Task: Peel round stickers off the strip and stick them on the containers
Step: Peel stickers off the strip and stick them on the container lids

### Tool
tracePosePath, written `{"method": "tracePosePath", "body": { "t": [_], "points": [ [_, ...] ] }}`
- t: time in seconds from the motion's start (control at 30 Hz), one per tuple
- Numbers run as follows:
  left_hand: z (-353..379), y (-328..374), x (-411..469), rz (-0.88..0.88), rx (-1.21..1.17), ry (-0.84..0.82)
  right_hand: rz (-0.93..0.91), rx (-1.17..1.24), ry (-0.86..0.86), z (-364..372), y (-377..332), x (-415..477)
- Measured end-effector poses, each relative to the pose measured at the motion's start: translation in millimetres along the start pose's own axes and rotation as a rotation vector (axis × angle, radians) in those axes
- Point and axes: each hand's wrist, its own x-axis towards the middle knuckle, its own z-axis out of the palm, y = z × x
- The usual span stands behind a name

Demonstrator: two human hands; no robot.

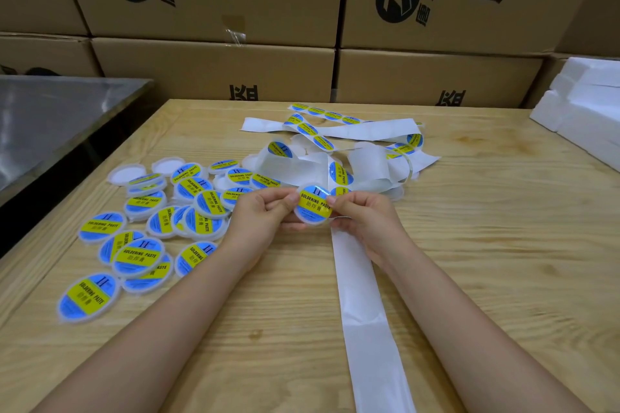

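A small round white container (pixel 313 205) with a blue and yellow "soldering paste" sticker on top is held above the wooden table (pixel 503 245). My left hand (pixel 265 211) grips its left edge, thumb pressing the sticker. My right hand (pixel 362 214) pinches its right edge. The white sticker strip (pixel 365 308) runs from under my right hand towards me, bare of stickers. Its far part (pixel 335 131) lies tangled behind my hands with several stickers on it.
Several stickered containers (pixel 141 255) lie piled on the left of the table, with two bare white ones (pixel 125 174) at the back. Cardboard boxes (pixel 214 74) wall the far side. White foam blocks (pixel 583 111) sit far right, a steel surface (pixel 50 117) at left.
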Motion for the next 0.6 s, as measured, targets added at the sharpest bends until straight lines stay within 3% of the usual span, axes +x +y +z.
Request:
{"method": "tracePosePath", "body": {
  "t": [0.3,0.6],
  "points": [
    [-1,-4,1,0.002,0.055,0.009,-0.062,-0.115,0.062,3,5,1],
    [7,4,-5,-0.010,0.008,0.084,-0.405,-0.448,0.228,13,9,-13]
  ]
}}
